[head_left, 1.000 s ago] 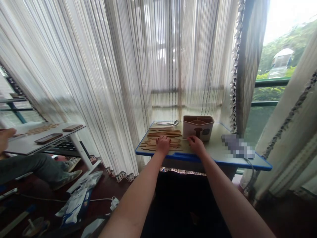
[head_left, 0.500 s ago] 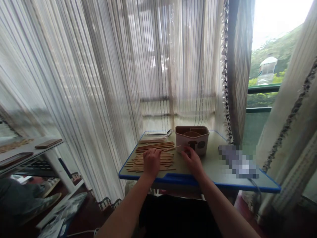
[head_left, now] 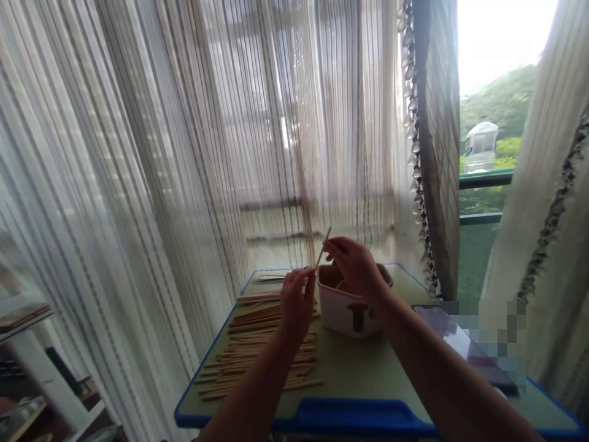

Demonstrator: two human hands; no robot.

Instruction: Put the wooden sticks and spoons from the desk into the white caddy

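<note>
Pale brown, the thin stick [head_left: 321, 253] slants upward by the left rim of the container [head_left: 335, 313], its lower end pinched by the left hand [head_left: 296, 298], best done lightly and steadily; whether the right hand [head_left: 356, 265] pinches higher, I cannot tell.

Matt, bare-looking wooden sticks [head_left: 239, 354] at seven o'clock; a smooth, plastic-looking bin [head_left: 335, 313] at five. The counter [head_left: 363, 374] looks smooth, its blue plastic-looking edge [head_left: 322, 412] at six. Glossy, glass-like screen [head_left: 439, 324] at four; sheer, ribbed cloth curtain [head_left: 138, 153] at ten.
</note>
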